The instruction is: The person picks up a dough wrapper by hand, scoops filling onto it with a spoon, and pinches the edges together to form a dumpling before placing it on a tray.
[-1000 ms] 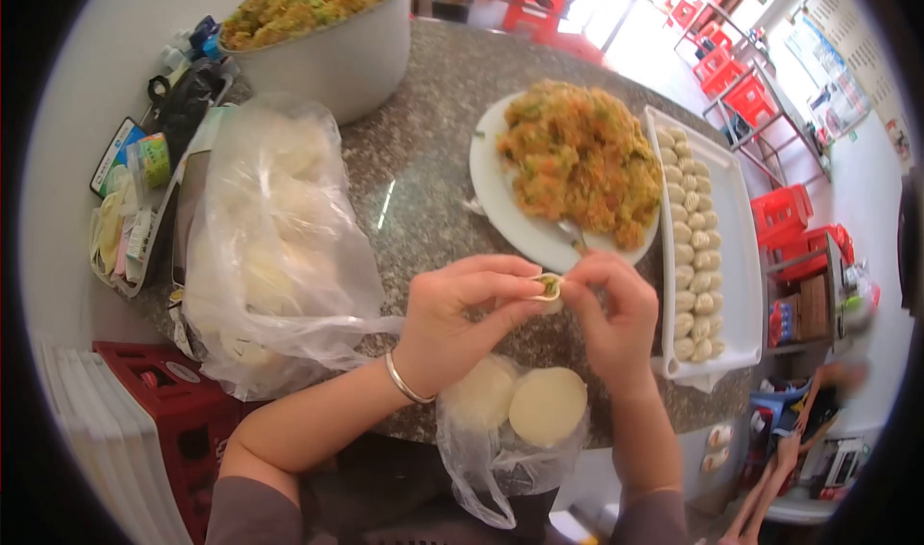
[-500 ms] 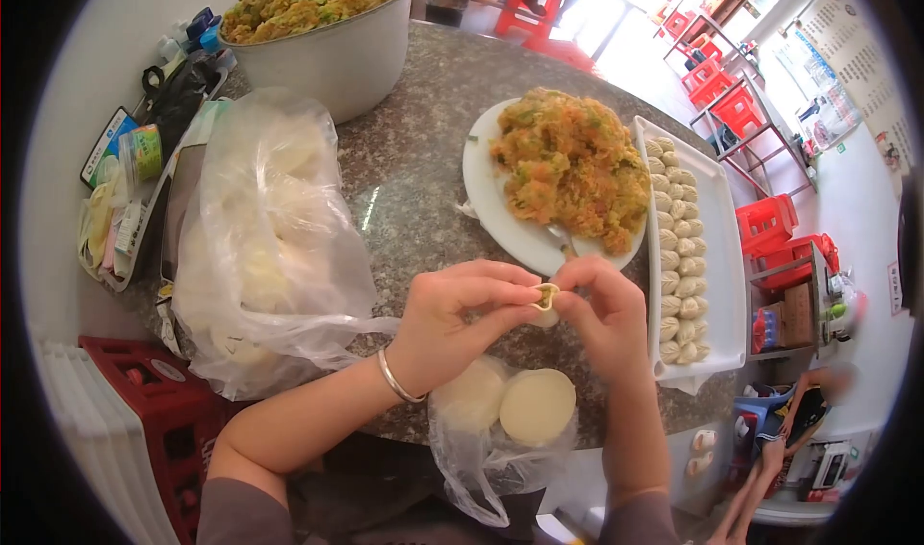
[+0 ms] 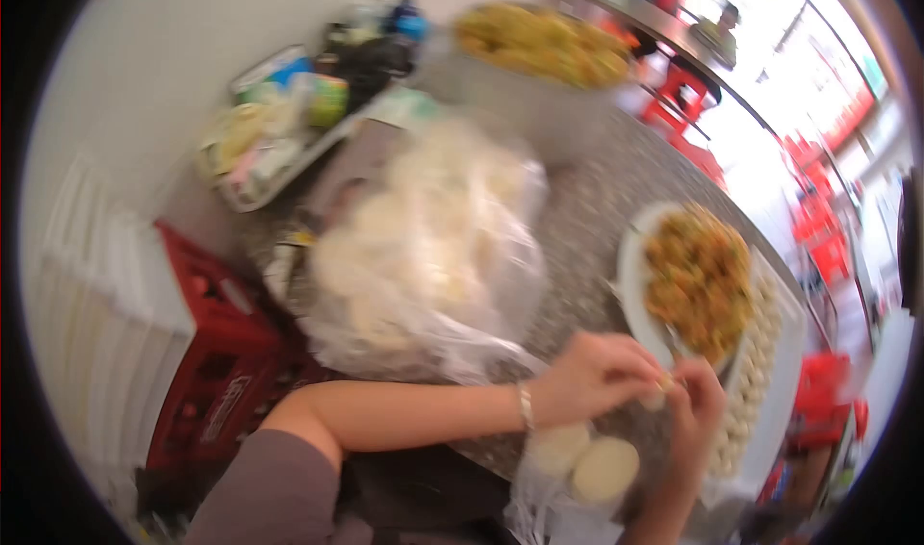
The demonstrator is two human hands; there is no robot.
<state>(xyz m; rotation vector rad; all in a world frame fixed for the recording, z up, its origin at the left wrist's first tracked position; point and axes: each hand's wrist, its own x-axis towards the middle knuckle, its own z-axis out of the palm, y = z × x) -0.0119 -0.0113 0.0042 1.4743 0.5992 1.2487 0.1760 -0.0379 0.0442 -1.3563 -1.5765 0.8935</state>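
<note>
My left hand (image 3: pixel 599 377), with a bracelet at the wrist, and my right hand (image 3: pixel 699 393) meet at the fingertips around a small dumpling (image 3: pixel 655 398), which is blurred and partly hidden. Just below them, round dough wrappers (image 3: pixel 604 468) lie on a clear plastic bag at the table edge. Beyond my hands is a white plate (image 3: pixel 630 290) heaped with orange-green filling (image 3: pixel 695 274), and a spoon handle shows at its near side. To the right, a white tray (image 3: pixel 784 391) carries rows of pleated dumplings (image 3: pixel 747 391).
A large plastic bag of wrappers (image 3: pixel 433 247) covers the table's left part. Behind it stands a big metal pot (image 3: pixel 539 112) of filling. A red crate (image 3: pixel 217 372) sits at lower left, beside a cluttered tray (image 3: pixel 279 175). People (image 3: pixel 714 37) and red stools (image 3: pixel 674 112) are farther back.
The view has swung left and tilted, so the table and my hands appear farther right and lower, with blur. Both hands keep pinching the dumpling, whose opening now shows less clearly.
</note>
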